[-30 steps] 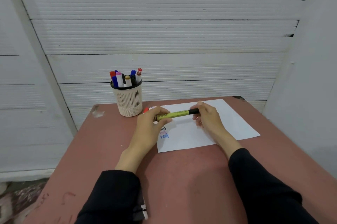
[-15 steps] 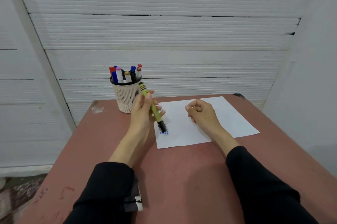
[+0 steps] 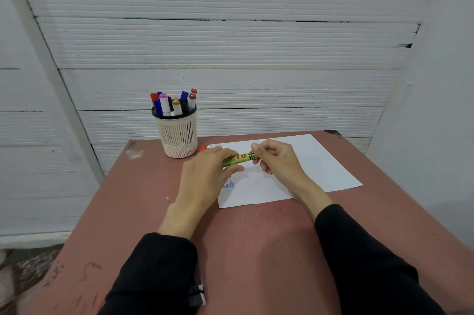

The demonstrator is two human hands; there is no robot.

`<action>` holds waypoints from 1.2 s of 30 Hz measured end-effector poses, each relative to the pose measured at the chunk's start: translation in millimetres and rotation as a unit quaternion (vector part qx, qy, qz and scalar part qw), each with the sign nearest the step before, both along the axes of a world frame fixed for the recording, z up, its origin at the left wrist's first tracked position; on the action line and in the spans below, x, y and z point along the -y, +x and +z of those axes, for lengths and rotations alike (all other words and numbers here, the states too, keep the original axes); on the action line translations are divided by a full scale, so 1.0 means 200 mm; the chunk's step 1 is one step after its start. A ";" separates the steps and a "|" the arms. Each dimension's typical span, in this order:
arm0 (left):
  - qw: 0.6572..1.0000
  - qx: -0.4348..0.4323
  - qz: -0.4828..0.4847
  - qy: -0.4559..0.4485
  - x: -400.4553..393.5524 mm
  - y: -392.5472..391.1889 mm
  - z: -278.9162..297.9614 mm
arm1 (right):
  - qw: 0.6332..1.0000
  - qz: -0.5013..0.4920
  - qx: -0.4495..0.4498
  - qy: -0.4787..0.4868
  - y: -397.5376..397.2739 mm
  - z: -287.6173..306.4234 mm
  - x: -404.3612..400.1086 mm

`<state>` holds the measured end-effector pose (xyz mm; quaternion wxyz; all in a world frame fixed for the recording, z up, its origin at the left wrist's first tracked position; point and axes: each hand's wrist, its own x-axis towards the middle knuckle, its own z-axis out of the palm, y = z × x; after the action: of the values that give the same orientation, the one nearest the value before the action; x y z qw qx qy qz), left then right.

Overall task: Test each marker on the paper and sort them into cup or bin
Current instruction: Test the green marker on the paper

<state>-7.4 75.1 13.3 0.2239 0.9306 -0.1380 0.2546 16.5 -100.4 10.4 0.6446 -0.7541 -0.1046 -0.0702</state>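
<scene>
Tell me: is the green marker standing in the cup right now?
No: the green marker is gripped level between the left hand and right hand, above the paper.

I hold the yellow-green marker [image 3: 239, 158] level above the paper [image 3: 318, 160], my left hand [image 3: 207, 176] gripping one end and my right hand [image 3: 275, 158] pinching the other, probably at the cap. The white sheet lies flat on the table [image 3: 256, 237], "test" scrawled in blue. The slotted cream cup [image 3: 178, 135] stands upright beside it, full of capped markers [image 3: 174, 104].
</scene>
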 end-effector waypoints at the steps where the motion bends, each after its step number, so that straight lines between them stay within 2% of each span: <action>1: 1.000 -0.002 -0.002 0.004 0.00 0.01 0.00 | 1.000 -0.011 0.001 0.000 0.01 0.00 0.01; 6: 1.000 -0.005 0.005 -0.025 -0.04 0.05 -0.04 | 0.992 -0.123 -0.002 0.036 0.05 0.00 0.09; 9: 0.998 -0.022 -0.012 -0.054 -0.04 0.06 -0.04 | 0.986 -0.163 0.015 0.006 0.06 -0.01 0.10; 12: 0.996 -0.032 -0.040 -0.066 -0.02 0.04 -0.03 | 0.969 -0.199 0.083 -0.120 0.05 -0.03 0.10; 14: 0.991 -0.044 -0.056 -0.110 -0.02 0.03 -0.03 | 0.927 -0.208 0.157 -0.269 0.04 -0.05 0.09; 16: 0.979 -0.046 -0.070 -0.184 -0.02 0.03 -0.03 | 0.890 -0.172 0.223 -0.360 0.02 -0.06 0.05; 18: 0.967 -0.048 -0.071 -0.240 0.00 0.03 -0.04 | 0.887 -0.097 0.240 -0.383 0.00 -0.05 0.00; 20: 0.957 -0.064 -0.064 -0.275 0.01 0.03 -0.04 | 0.896 -0.032 0.212 -0.390 -0.04 -0.04 -0.06; 24: 0.941 -0.100 -0.058 -0.319 0.01 0.05 -0.03 | 0.873 0.011 0.221 -0.434 -0.07 -0.04 -0.11; 27: 0.954 -0.087 -0.060 -0.282 0.00 0.05 -0.03 | 0.880 0.018 0.224 -0.419 -0.07 -0.04 -0.10; 29: 0.978 -0.064 -0.053 -0.193 -0.02 0.05 -0.04 | 0.882 0.018 0.218 -0.417 -0.08 -0.03 -0.09; 31: 0.996 -0.058 -0.013 -0.066 -0.04 0.04 -0.05 | 0.869 0.017 0.228 -0.439 -0.08 -0.03 -0.08; 34: 0.989 -0.103 0.014 -0.101 -0.03 0.04 -0.06 | 0.824 -0.001 0.258 -0.504 -0.08 -0.02 -0.09; 36: 0.988 -0.098 0.017 -0.115 -0.01 0.05 -0.05 | 0.805 -0.015 0.270 -0.528 -0.09 -0.02 -0.10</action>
<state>2.2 78.1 4.3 0.3375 0.9213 -0.0690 0.1804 -1.9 -80.0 7.0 0.0915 -0.9301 -0.2837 -0.2148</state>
